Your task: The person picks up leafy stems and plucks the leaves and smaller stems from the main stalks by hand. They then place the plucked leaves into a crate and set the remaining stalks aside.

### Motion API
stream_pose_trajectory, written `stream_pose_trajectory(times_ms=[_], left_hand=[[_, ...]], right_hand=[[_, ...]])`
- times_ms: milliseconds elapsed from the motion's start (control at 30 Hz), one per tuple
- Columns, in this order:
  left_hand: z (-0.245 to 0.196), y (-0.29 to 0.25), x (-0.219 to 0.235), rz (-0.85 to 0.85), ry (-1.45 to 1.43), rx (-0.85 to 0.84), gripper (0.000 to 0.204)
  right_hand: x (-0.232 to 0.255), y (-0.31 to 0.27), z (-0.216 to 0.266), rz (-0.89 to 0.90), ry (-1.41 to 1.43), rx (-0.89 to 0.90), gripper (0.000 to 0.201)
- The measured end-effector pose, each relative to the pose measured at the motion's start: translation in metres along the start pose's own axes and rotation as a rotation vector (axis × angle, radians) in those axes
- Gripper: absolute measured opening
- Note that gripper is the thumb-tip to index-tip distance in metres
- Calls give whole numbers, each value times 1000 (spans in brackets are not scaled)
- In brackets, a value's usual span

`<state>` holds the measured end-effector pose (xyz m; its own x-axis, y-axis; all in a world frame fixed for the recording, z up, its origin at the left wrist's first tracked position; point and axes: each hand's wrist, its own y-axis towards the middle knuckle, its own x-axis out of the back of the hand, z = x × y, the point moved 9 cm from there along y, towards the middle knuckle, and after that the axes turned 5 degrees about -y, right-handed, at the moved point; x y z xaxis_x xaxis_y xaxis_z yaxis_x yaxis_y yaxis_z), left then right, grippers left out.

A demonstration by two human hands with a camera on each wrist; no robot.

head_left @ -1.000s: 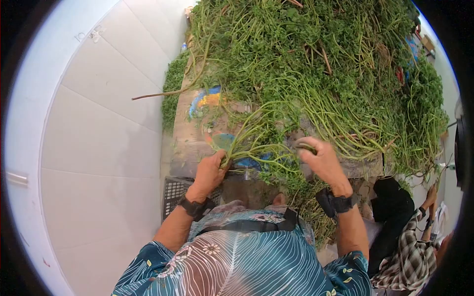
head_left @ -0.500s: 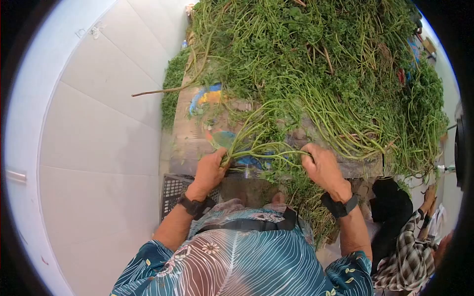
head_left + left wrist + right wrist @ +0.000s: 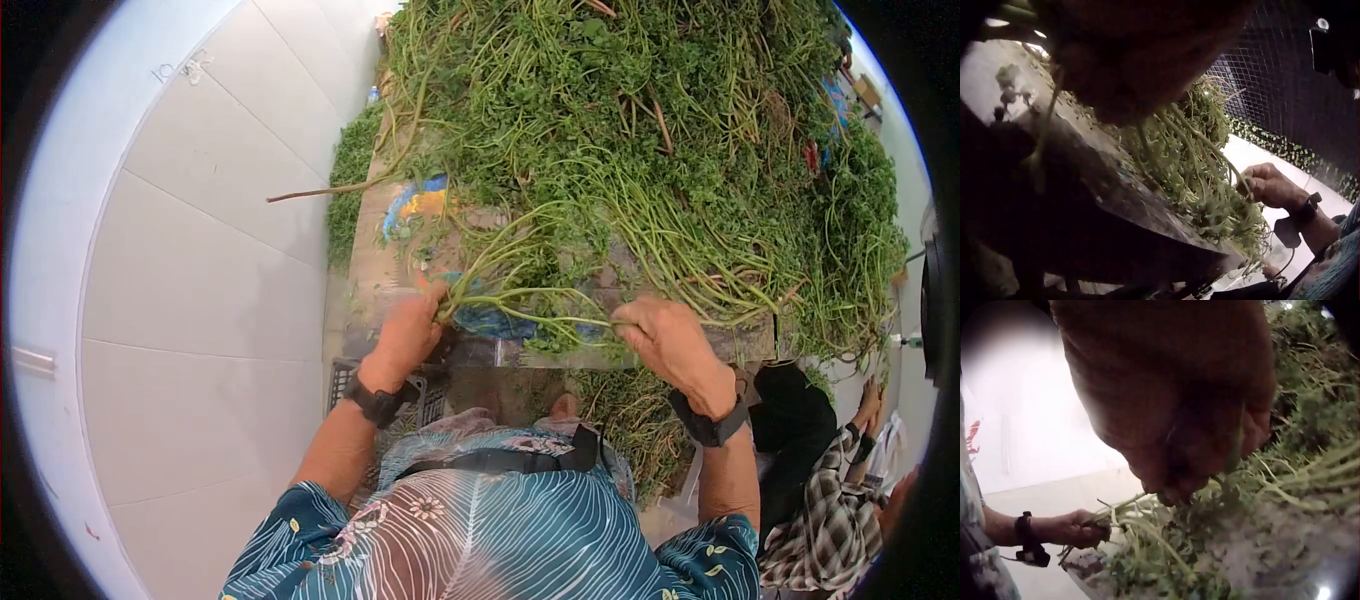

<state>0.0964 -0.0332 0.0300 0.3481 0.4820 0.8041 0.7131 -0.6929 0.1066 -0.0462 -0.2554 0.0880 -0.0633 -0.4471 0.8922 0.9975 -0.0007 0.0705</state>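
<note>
My left hand (image 3: 408, 330) grips the lower ends of a bunch of long green stems (image 3: 520, 295) at the table's near edge. In the head view my right hand (image 3: 672, 345) pinches the end of one stem that reaches across from that bunch. Seen from the right wrist, the left hand (image 3: 1082, 530) is closed round the stems, while the right hand (image 3: 1179, 394) looms dark and close, its fingers curled. The left wrist view shows the right hand (image 3: 1272, 186) with a stem at its fingertips.
A large heap of leafy greens (image 3: 620, 110) covers the back and right of the table (image 3: 375, 300). One long stalk (image 3: 330, 190) sticks out over the left edge. A black crate (image 3: 342, 385) is below, and another person's checked sleeve (image 3: 825, 520) shows at lower right.
My right hand has come onto a stem and moved slightly right and down with it. The left hand has shifted a little left, still gripping the bunch.
</note>
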Motion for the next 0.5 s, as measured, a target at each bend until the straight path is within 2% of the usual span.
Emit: stream_pose_trajectory(times_ms=[33,133,233,333,433,500], left_hand=[[-1,2,2,-3,23,10,16],[8,4,-7,9,82,8,19],[13,8,-13,21,96,-3,22],[19,12,-18,20,120,-27,24],[17,13,-19,26,151,-15,24],[13,11,-17,20,201,-6,24]], right_hand=[[-14,-4,-5,74,-7,-12,17],[-31,-11,-13,84,58,-51,16],[-23,-12,-22,1,217,-92,18],[-14,-11,-25,-58,229,-131,20],[-10,-7,-28,-148,76,-243,19],[-8,-4,-38,-243,165,-330,19]])
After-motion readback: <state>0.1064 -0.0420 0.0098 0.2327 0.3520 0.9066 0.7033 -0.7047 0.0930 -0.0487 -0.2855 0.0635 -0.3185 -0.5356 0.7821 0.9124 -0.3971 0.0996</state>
